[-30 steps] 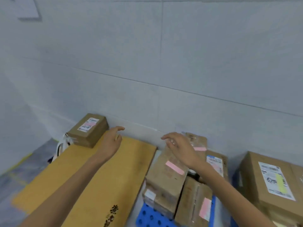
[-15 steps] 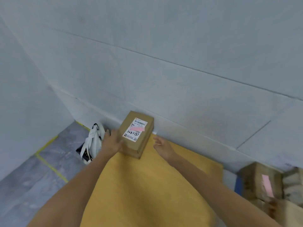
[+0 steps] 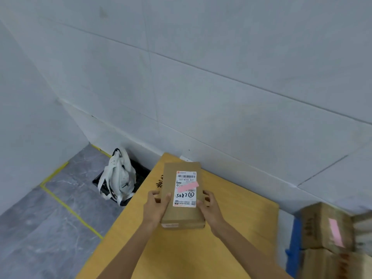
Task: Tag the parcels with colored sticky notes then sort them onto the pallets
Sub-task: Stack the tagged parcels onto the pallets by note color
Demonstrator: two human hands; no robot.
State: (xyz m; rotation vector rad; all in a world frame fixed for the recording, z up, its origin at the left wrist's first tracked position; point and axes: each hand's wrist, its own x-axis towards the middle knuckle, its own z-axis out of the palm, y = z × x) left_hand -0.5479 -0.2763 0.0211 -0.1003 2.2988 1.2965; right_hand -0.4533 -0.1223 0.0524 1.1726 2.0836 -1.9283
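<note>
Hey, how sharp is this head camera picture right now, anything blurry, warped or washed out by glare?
Head view: the parcel is sharp, its label readable and free of glare; the stacked boxes at the right edge are smeared with blur; the wall seams slant, so the view is tilted; light is flat and soft, no hard shadows.

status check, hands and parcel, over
Left hand and right hand grip the parcel by its sides. Pink sticky note on its label. Parcel over yellow board; white bag on floor, left, apart.
</note>
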